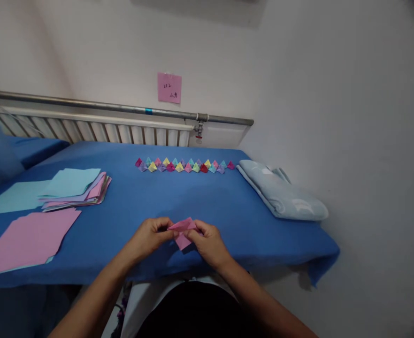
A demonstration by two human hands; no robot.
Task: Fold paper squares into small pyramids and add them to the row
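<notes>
A small piece of pink folded paper [183, 240] is pinched between both hands near the front edge of the blue-covered table. My left hand [154, 236] grips its left corner with thumb and fingers. On the other side, my right hand [209, 242] is closed on the right part, thumb lying over the front. The paper has creases and a flap standing up at the top; its underside is hidden. Farther back, several small folded paper pieces [179, 167] in many colours sit in two staggered rows.
At left lie a stack of coloured paper sheets [75, 183], a light blue sheet [15, 197] and large pink sheets [31, 239]. A folded pale blue blanket [280, 190] rests at right. Behind the blue tablecloth [122, 197] are a radiator [122, 133], a pipe [104, 105] and a pink wall note [169, 88].
</notes>
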